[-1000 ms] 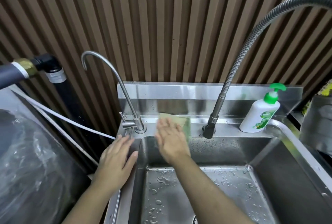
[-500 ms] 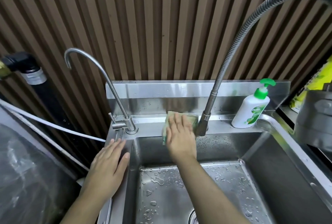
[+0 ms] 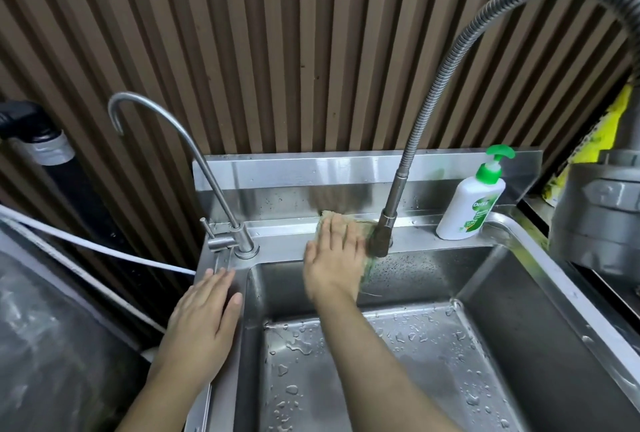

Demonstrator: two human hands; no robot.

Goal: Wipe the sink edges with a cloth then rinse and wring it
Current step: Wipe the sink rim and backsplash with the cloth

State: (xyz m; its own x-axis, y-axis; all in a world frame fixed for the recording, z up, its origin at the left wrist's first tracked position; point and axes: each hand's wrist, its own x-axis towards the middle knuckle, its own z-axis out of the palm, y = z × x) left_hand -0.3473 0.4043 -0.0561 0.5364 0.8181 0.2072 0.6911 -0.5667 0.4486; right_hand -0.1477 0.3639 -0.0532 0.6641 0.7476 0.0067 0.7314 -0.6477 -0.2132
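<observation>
A steel sink [image 3: 540, 251] with a wet basin fills the lower half of the head view. My right hand [image 3: 334, 258] lies flat on a green-beige cloth [image 3: 327, 215], pressing it onto the sink's back edge beside the base of the flexible hose tap [image 3: 382, 234]. Most of the cloth is hidden under the hand; one corner hangs over the basin wall. My left hand [image 3: 204, 317] rests palm down with fingers spread on the sink's left rim, holding nothing.
A thin gooseneck tap [image 3: 239, 234] stands at the back left corner. A white soap bottle with a green pump [image 3: 471, 203] stands on the back right edge. A grey metal pot [image 3: 602, 217] is to the right, and a white hose [image 3: 86, 244] and plastic-wrapped bulk to the left.
My right hand has slid the cloth to the right along the back edge, from near the thin tap up to the hose tap's base. The left hand stays on the left rim.
</observation>
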